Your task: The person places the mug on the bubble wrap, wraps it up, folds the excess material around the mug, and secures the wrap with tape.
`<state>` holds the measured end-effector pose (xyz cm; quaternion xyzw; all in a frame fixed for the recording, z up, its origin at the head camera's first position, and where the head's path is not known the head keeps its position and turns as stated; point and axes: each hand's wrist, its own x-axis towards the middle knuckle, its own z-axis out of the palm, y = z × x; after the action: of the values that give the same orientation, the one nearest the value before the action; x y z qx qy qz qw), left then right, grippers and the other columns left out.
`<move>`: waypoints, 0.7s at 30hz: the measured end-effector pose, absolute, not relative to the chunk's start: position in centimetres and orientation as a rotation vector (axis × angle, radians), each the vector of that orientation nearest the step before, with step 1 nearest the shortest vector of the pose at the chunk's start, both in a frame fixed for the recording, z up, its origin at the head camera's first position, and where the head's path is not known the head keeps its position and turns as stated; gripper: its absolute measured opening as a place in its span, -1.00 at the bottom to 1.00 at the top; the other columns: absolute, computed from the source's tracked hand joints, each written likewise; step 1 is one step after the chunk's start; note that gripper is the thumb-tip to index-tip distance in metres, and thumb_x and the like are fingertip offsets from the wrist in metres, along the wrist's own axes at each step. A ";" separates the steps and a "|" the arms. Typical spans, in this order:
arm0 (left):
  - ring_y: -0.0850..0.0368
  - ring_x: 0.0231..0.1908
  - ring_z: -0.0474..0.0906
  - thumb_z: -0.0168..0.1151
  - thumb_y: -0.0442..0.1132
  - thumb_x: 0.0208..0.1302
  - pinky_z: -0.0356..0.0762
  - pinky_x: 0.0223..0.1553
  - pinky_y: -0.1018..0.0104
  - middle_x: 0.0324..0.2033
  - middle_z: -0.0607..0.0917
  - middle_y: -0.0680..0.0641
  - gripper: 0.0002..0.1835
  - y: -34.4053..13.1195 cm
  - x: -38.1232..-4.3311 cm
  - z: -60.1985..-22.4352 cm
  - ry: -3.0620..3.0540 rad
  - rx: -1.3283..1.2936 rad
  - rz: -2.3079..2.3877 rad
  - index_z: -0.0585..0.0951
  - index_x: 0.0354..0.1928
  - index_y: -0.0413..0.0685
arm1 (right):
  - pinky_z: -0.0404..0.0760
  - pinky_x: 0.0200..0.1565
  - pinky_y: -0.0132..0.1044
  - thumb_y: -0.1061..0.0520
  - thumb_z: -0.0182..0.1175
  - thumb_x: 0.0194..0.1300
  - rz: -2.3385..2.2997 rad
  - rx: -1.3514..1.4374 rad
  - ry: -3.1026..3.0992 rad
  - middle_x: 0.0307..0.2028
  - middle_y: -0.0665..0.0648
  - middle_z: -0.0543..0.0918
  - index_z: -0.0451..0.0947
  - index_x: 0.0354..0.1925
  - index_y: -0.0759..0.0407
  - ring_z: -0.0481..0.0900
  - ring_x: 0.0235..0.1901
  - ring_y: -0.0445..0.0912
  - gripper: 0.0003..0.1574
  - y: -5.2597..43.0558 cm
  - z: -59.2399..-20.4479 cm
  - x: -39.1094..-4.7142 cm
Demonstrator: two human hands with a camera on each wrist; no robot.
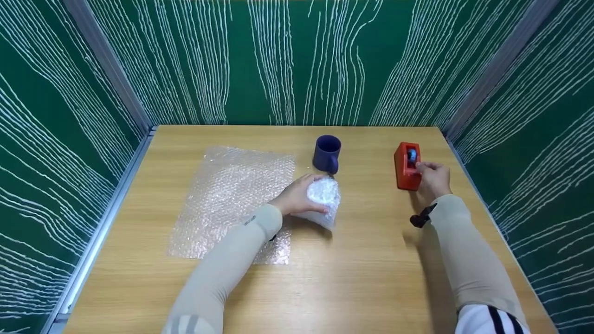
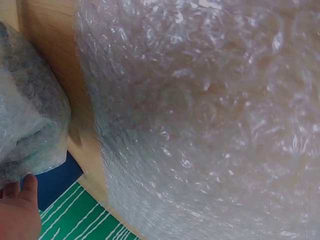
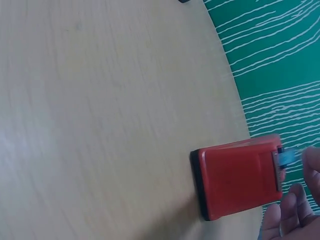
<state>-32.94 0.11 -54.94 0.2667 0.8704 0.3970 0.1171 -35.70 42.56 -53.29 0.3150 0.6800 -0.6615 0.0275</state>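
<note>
My left hand (image 1: 297, 197) grips a bundle wrapped in bubble wrap (image 1: 324, 197), thumb on the near side and fingers around the far side. What is inside the bundle cannot be made out. At the right, my right hand (image 1: 436, 180) is at the front end of a red tape dispenser (image 1: 400, 169), which carries a small blue roll (image 1: 411, 155). In the right wrist view, a short strip of tape (image 3: 288, 157) runs from the dispenser's cutting edge to my thumb and finger, which pinch its end. Just beyond the bundle stands a dark purple mug (image 1: 322, 155).
A flat sheet of bubble wrap (image 1: 232, 195) lies on the left of the wooden table (image 1: 362, 278), partly under my left forearm. Green walls with white wavy lines (image 1: 320, 65) enclose the table at the back and both sides.
</note>
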 end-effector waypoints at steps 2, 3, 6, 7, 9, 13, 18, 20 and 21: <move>-0.10 0.50 0.46 0.78 0.13 -0.02 0.36 0.60 -0.01 0.56 0.46 -0.08 0.21 0.1 -32.9 -54.9 2.548 0.777 1.162 0.33 0.66 0.05 | 0.26 0.64 -0.14 -0.03 0.10 0.71 -1.998 0.962 2.161 0.47 0.03 0.34 0.42 0.37 -0.02 0.24 0.46 -0.09 -0.61 42.6 -53.1 -35.4; -0.10 0.51 0.46 0.77 0.14 -0.02 0.36 0.61 -0.01 0.57 0.46 -0.08 0.21 0.1 -32.8 -54.9 2.547 0.773 1.163 0.33 0.66 0.05 | 0.22 0.66 -0.12 -0.04 0.10 0.71 -1.971 0.959 2.190 0.46 0.03 0.35 0.45 0.32 -0.04 0.23 0.47 -0.09 -0.65 42.7 -53.1 -35.3; -0.10 0.51 0.46 0.77 0.15 -0.02 0.36 0.60 -0.02 0.57 0.45 -0.07 0.21 0.1 -32.8 -54.8 2.551 0.762 1.162 0.33 0.66 0.09 | 0.10 0.70 -0.05 -0.10 0.09 0.71 -1.886 0.945 2.268 0.45 0.04 0.38 0.51 0.21 -0.10 0.20 0.50 -0.07 -0.74 42.8 -52.9 -34.8; -0.09 0.51 0.46 0.77 0.16 -0.02 0.36 0.60 -0.02 0.57 0.45 -0.07 0.21 0.0 -32.7 -54.8 2.550 0.755 1.162 0.33 0.66 0.10 | 0.08 0.71 -0.02 -0.12 0.09 0.71 -1.865 0.941 2.278 0.46 0.05 0.37 0.51 0.21 -0.11 0.19 0.51 -0.05 -0.74 42.8 -53.0 -34.6; -0.08 0.50 0.46 0.78 0.16 -0.02 0.37 0.60 -0.01 0.57 0.46 -0.06 0.20 0.0 -32.6 -54.8 2.550 0.743 1.163 0.34 0.65 0.13 | 0.06 0.72 0.02 -0.14 0.08 0.71 -1.839 0.926 2.296 0.50 0.08 0.35 0.50 0.26 -0.09 0.17 0.55 -0.01 -0.67 42.8 -52.9 -34.2; -0.08 0.49 0.47 0.78 0.14 -0.02 0.38 0.59 0.00 0.56 0.47 -0.06 0.19 -0.1 -32.5 -54.8 2.547 0.741 1.177 0.35 0.65 0.14 | 0.10 0.72 0.09 -0.17 0.06 0.71 -1.760 0.881 2.368 0.61 0.19 0.31 0.41 0.48 0.04 0.16 0.62 0.09 -0.42 42.7 -52.7 -33.5; -0.10 0.50 0.46 0.78 0.14 -0.02 0.37 0.60 -0.01 0.56 0.48 -0.07 0.19 0.0 -32.6 -54.7 2.550 0.763 1.180 0.35 0.64 0.10 | 0.24 0.65 0.07 -0.19 0.08 0.70 -1.712 0.847 2.466 0.50 0.19 0.44 0.46 0.46 0.10 0.28 0.54 0.09 -0.40 42.9 -52.8 -32.4; -0.09 0.51 0.45 0.77 0.13 0.00 0.34 0.61 0.02 0.55 0.48 -0.08 0.18 0.1 -32.5 -54.8 2.565 0.781 1.157 0.35 0.64 0.07 | 0.39 0.52 -0.03 -0.19 0.12 0.67 -1.674 0.829 2.553 0.33 0.16 0.55 0.54 0.35 0.14 0.40 0.38 0.03 -0.44 42.9 -52.9 -31.9; -0.09 0.52 0.45 0.76 0.14 0.00 0.33 0.62 0.03 0.55 0.48 -0.09 0.18 0.1 -32.5 -54.8 2.572 0.790 1.146 0.35 0.64 0.04 | 0.45 0.43 -0.07 -0.18 0.13 0.67 -1.650 0.819 2.594 0.26 0.14 0.57 0.56 0.32 0.17 0.43 0.31 0.00 -0.45 42.9 -53.0 -31.6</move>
<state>-32.53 0.12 -54.84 0.2687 0.8742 0.3897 0.1083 -31.62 42.88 -52.96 0.2574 0.8151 -0.5186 -0.0201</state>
